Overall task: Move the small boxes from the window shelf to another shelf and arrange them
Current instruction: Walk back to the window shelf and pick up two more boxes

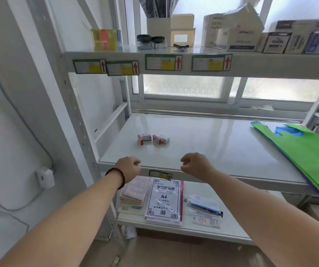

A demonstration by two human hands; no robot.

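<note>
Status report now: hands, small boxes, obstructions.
Left hand and right hand loosely curled, holding nothing, at middle shelf front edge. Small boxes lying mid-shelf, untouched. Path clear; green bags far right.

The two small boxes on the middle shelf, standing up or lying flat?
Lying flat: both small boxes rest on broad faces, red ends toward the camera.

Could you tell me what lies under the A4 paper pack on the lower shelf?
The A4 pack lies on more white sheets, whose edges show at its bottom-left corner, on the lower shelf. Beside it stands a stack of pads. Whatever else lies beneath is covered.
</note>
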